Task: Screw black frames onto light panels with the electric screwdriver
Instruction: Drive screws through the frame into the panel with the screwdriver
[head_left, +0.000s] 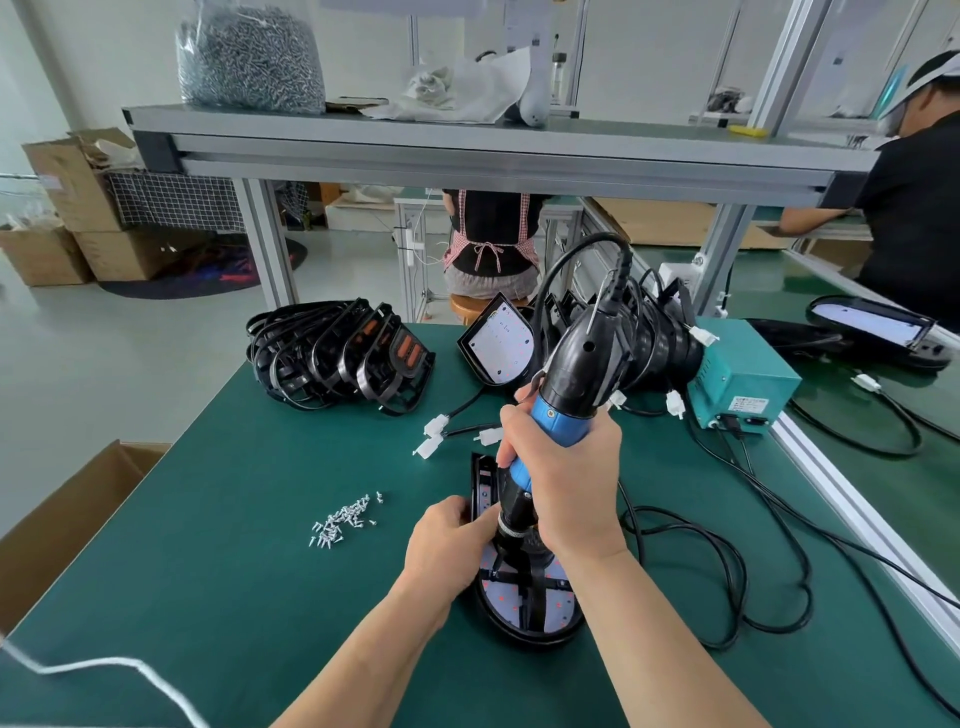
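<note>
I'm seeing an open cardboard box far L at the table edge, contents hidden. Up on the shelf a clear bag is bulging w/ screws. On the green mat loose screws are lying L of the light panel, w/ the frame stack well behind. L hand is gripping the panel's edge. R hand is wrapping the electric screwdriver, nose down on the black frame lying on the panel. Bit tip is hiding behind the tool. Teal power box is sitting R, cables trailing.
</note>
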